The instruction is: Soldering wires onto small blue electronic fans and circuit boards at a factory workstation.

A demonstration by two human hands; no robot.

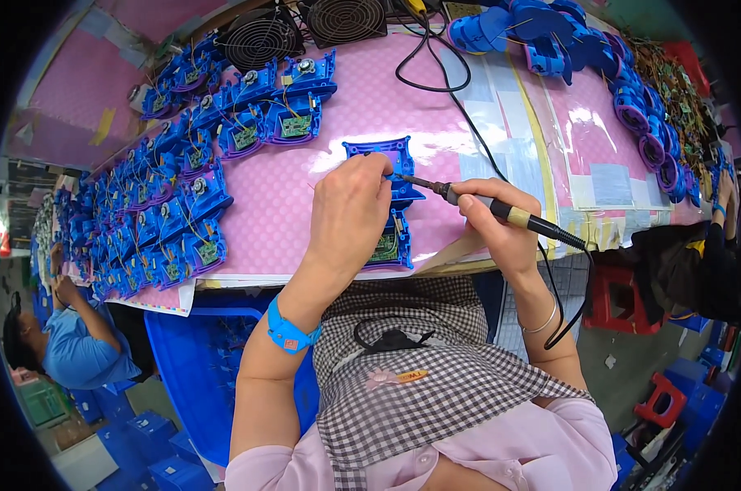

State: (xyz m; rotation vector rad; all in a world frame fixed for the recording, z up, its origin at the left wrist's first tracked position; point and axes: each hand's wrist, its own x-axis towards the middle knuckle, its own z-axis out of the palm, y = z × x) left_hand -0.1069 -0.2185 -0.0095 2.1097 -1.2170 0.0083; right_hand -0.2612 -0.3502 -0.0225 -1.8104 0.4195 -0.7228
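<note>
Pink sheeting [285,209] is spread beneath a blue housing [405,191], above the frame's centre; plastic could be scorched by a slip of the soldering iron [518,217]. It is gripped by the right hand [501,222], fingers closed; the left hand [350,204] is curled over the housing, its hold hidden

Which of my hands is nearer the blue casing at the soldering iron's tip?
Left. Your left hand covers part of the blue casing; your right hand is right of it, holding the soldering iron.
</note>
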